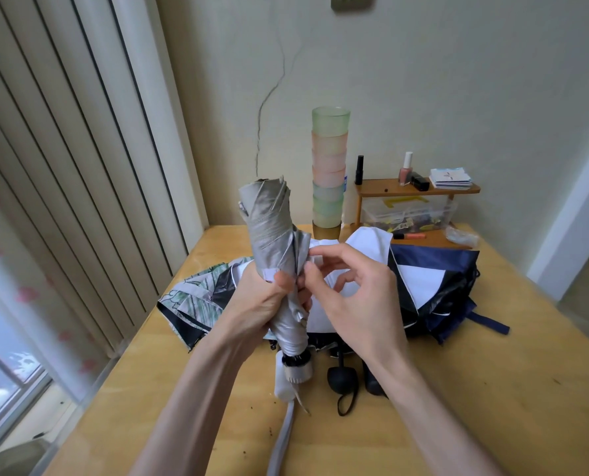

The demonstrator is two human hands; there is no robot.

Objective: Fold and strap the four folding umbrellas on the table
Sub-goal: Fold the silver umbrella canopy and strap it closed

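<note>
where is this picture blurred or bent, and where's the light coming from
Head view: the wide lens bows the blinds and table edges; soft daylight enters from the hazy window at left; the silver umbrella, left hand and right hand pinching its strap look fairly sharp.

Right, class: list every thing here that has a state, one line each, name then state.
silver umbrella: rolled, held tilted above the table
left hand: grips the silver umbrella
right hand: fingers pinch a white tab at its side
navy and white umbrella: canopy loose, lying on the table
leaf-print umbrella: canopy loose, lying on the table
cups: stacked upright
</note>
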